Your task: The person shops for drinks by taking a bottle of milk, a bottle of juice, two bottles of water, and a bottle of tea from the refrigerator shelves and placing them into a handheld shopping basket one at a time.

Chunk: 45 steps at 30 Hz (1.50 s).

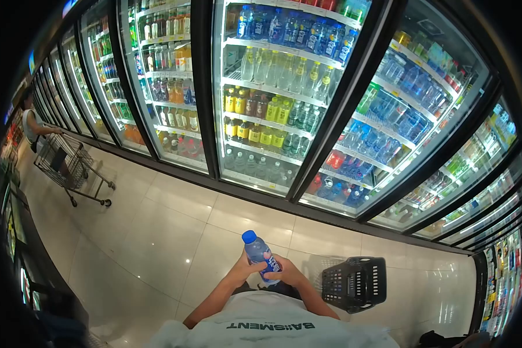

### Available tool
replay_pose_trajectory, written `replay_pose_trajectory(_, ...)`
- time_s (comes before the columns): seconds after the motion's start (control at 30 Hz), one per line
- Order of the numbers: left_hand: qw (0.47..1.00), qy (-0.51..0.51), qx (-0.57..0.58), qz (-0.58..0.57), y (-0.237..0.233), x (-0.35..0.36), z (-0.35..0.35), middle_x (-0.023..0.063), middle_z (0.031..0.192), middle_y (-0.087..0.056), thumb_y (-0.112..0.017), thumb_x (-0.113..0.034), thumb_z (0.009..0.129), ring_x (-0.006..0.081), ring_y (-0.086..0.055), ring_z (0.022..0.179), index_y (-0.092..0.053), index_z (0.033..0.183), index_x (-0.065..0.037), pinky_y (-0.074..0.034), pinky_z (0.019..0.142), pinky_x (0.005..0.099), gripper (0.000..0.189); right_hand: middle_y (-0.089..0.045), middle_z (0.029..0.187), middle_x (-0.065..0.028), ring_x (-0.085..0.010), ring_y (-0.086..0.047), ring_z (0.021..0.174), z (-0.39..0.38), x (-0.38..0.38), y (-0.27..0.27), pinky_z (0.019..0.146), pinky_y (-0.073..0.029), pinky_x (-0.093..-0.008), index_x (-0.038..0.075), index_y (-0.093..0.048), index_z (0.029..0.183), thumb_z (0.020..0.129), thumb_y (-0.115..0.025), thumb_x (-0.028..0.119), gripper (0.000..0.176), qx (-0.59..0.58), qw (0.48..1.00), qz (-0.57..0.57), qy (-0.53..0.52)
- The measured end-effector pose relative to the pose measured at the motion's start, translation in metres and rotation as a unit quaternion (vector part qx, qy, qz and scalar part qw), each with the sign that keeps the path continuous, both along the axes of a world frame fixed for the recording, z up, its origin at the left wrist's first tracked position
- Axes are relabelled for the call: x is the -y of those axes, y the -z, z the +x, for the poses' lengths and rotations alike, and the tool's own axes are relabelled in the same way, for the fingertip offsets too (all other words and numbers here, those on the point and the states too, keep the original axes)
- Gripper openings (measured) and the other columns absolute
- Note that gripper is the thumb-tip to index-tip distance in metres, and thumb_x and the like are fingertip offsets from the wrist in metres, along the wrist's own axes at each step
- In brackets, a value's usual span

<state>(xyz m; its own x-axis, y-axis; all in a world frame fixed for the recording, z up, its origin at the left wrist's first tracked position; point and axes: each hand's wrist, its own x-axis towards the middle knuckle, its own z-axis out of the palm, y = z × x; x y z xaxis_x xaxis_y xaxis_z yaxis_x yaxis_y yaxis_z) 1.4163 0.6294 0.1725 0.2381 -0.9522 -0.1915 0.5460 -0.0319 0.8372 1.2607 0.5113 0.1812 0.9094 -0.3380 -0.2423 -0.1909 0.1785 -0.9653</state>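
A plastic drink bottle (257, 250) with a blue cap and a blue-and-pink label is held in front of my body, tilted a little to the left. My left hand (243, 269) is closed round its left side, the thumb lying across the label. On the other side my right hand (287, 270) grips the lower part of the label. The bottle's base is partly hidden by my fingers. Below the bottle is the white shirt (267, 316) that I wear.
A black shopping basket (354, 284) stands on the tiled floor to my right. Glass-door coolers (272, 98) full of bottles line the aisle ahead. At the far left a person (33, 123) holds a metal shopping cart (69, 162).
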Motion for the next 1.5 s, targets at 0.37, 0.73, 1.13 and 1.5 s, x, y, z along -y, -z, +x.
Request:
replay_pose_trajectory(0.37, 0.975, -0.212, -0.03, 0.064, 0.016, -0.021, 0.111, 0.0064, 0.106, -0.061, -0.069, -0.005, 0.08, 0.0176, -0.06, 0.099, -0.054, 0.118, -0.004, -0.047, 0.089, 0.0332, 0.041, -0.062, 0.107, -0.0053, -0.0128, -0.057, 0.096, 0.164, 0.022, 0.011, 0.086, -0.046, -0.0281, 0.002, -0.053, 0.124, 0.08, -0.075, 0.022, 0.053, -0.029, 0.981, -0.036, -0.188)
replay_pose_trajectory(0.73, 0.926, -0.355, 0.073, 0.108, -0.009, 0.007, 0.327, 0.0041, 0.1, -0.063, -0.076, 0.0, 0.069, 0.0163, -0.06, 0.094, -0.057, 0.108, -0.007, -0.046, 0.087, 0.0326, 0.044, -0.066, 0.095, -0.0085, -0.0127, -0.062, 0.08, 0.421, 0.183, -0.05, 0.077, -0.05, -0.0274, 0.0, -0.054, 0.122, 0.085, -0.07, 0.022, 0.047, 0.121, 0.96, -0.252, 0.005)
replay_pose_trajectory(1.13, 0.939, -0.328, 0.038, 0.094, -0.005, 0.036, 0.481, 0.0031, 0.1, -0.062, -0.071, 0.005, 0.072, 0.0157, -0.058, 0.096, -0.053, 0.116, -0.008, -0.043, 0.09, 0.0316, 0.049, -0.057, 0.101, -0.0195, -0.0324, -0.058, 0.088, 0.611, 0.271, -0.167, 0.079, -0.048, -0.0412, -0.003, -0.048, 0.119, 0.083, -0.069, 0.02, 0.048, 0.141, 0.799, -0.494, 0.312)
replay_pose_trajectory(1.5, 0.985, -0.008, 0.124, 0.117, -0.03, 0.09, 0.617, 0.0043, 0.093, -0.065, -0.076, 0.001, 0.066, 0.0158, -0.063, 0.085, -0.059, 0.102, -0.005, -0.051, 0.078, 0.032, 0.041, -0.054, 0.079, -0.0229, -0.043, -0.055, 0.073, 0.661, 0.257, -0.149, 0.063, -0.043, -0.0481, -0.003, -0.047, 0.084, 0.082, -0.066, 0.012, 0.024, 0.018, 0.689, -0.549, 0.472)
